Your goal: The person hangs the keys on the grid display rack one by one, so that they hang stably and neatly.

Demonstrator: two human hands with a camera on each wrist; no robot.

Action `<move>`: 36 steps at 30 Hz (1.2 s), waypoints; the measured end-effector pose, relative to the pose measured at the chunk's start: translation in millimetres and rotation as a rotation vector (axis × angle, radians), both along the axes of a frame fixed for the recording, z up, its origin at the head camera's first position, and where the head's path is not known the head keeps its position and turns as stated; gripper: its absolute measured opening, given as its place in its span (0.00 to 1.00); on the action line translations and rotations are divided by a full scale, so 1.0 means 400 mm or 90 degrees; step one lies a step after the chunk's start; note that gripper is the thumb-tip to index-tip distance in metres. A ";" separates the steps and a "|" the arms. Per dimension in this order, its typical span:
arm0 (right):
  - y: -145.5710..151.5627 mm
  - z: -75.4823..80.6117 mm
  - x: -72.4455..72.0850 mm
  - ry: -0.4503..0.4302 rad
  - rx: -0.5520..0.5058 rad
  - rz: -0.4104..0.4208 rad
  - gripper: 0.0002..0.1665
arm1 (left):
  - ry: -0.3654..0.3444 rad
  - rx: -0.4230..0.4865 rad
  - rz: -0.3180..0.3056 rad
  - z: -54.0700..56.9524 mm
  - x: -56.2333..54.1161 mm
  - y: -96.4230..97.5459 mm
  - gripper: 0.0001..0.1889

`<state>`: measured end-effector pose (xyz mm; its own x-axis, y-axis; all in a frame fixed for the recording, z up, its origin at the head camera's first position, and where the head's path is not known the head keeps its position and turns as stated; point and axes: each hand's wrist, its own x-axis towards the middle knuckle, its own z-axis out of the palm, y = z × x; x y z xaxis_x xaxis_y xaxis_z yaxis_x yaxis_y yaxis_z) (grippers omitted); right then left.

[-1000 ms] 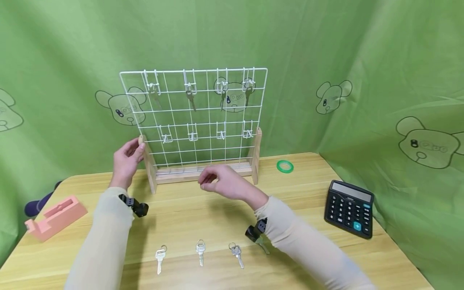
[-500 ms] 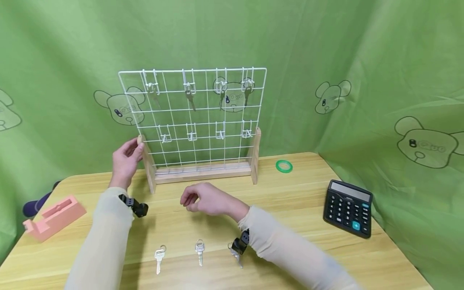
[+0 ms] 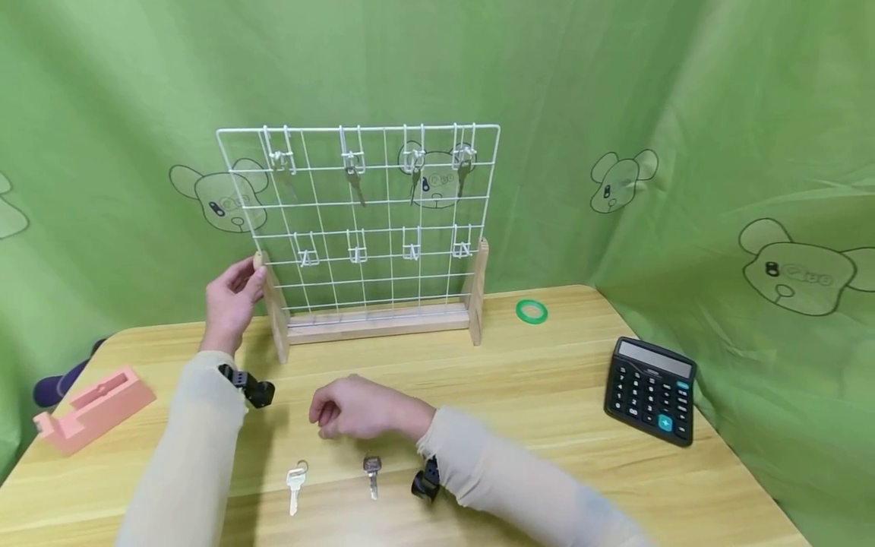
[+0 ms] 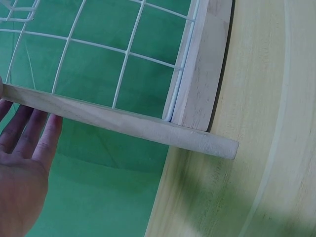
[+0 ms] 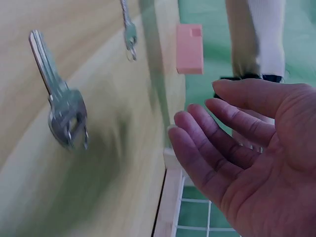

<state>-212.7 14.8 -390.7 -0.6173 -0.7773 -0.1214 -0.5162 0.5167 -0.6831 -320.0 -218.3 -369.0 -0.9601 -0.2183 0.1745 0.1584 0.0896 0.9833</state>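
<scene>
A white wire grid rack [image 3: 391, 203] stands in a wooden base at the back of the table. My left hand [image 3: 229, 304] holds the top of its left wooden post [image 4: 118, 118], fingers behind it in the left wrist view. Keys [image 3: 354, 182] hang from the upper hooks; a lower row of hooks [image 3: 412, 251] sits beneath. My right hand [image 3: 358, 409] hovers over the table with loosely bent fingers and nothing in them. Below it lie a dark-headed key [image 3: 372, 467] and a silver key [image 3: 295, 482] with a ring. The right wrist view shows the nearer key [image 5: 68, 116] beside that hand.
A pink tape dispenser [image 3: 96, 410] sits at the left. On the right are a black calculator [image 3: 651, 391] and a green ring-shaped roll [image 3: 531, 311]. Green curtains [image 3: 547, 76] close in the back and sides.
My right hand has moved left and down toward the near side, away from the rack; its forearm now covers where two right-hand keys lay. My left hand stays on the post.
</scene>
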 end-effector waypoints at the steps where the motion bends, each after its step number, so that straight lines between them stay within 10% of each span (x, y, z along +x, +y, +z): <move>1: -0.006 -0.002 0.003 0.008 0.014 0.005 0.12 | 0.000 0.003 0.000 0.001 0.000 -0.001 0.30; 36: -0.152 -0.064 0.061 0.168 0.358 -0.042 0.16 | -0.006 -0.014 -0.003 0.003 0.003 0.001 0.30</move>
